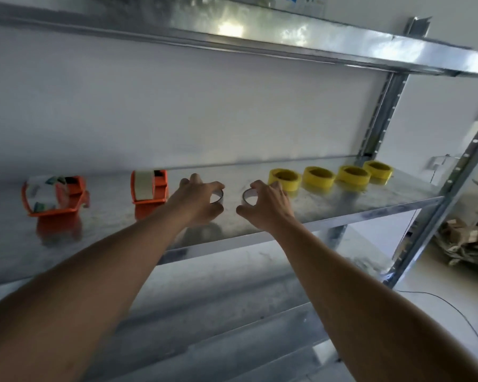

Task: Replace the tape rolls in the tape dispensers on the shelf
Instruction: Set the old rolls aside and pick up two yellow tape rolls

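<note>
1. Fingers of the left hand (198,201) curl round one bare core (218,196); the right hand (268,206) grips a second core (249,196), both mid-frame on the metal shelf (370,199).
2. Two orange dispensers (149,188) stand at left.
3. Four yellow tape rolls (318,175) line the right.

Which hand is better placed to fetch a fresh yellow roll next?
Right, probably: the right hand sits beside the nearest yellow roll. The left hand lies nearer the orange dispenser.
</note>
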